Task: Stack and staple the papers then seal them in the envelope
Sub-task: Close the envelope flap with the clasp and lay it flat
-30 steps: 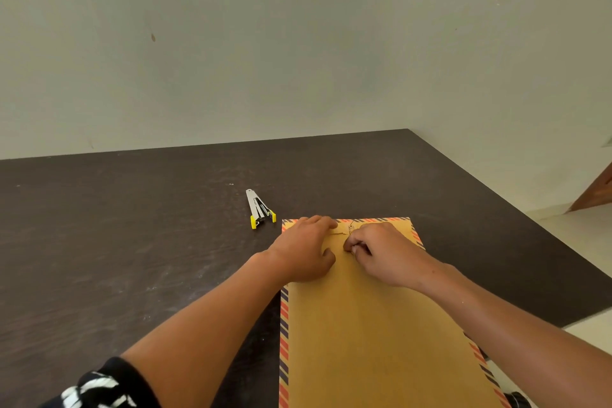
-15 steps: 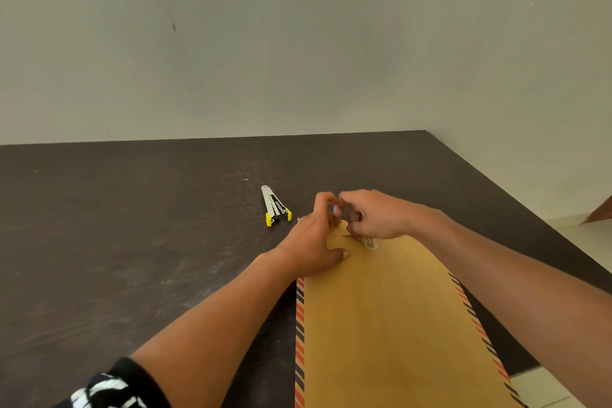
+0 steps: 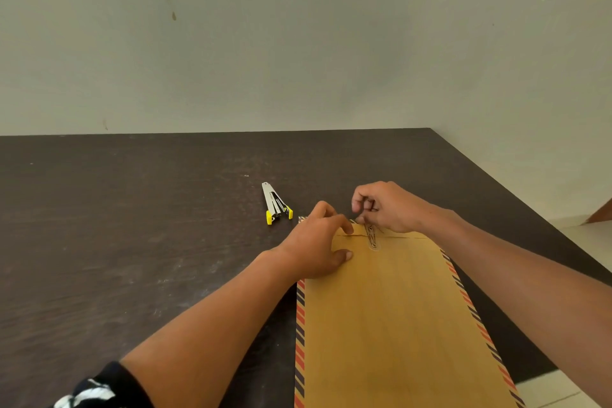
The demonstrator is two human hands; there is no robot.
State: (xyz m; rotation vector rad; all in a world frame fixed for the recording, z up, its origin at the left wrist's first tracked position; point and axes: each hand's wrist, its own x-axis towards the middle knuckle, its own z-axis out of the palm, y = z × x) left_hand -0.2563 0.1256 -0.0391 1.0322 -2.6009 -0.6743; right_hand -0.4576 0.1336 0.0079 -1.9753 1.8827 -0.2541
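Note:
A large brown envelope (image 3: 390, 325) with red and blue striped edges lies lengthwise on the dark table (image 3: 132, 242), its flap end far from me. My left hand (image 3: 314, 248) presses flat on the envelope's far left corner. My right hand (image 3: 387, 209) pinches a thin closure string at the flap, which runs down to a round button (image 3: 375, 244) on the envelope. No loose papers are visible. A small silver stapler with yellow tips (image 3: 276, 204) rests on the table left of the envelope.
A pale wall stands behind the table. The table's right edge runs diagonally close to the envelope, with light floor tiles (image 3: 563, 391) beyond it.
My right hand has lifted from the flap and moved up and away, pulling the string taut from the button. My left hand stays on the corner. The view shifted slightly.

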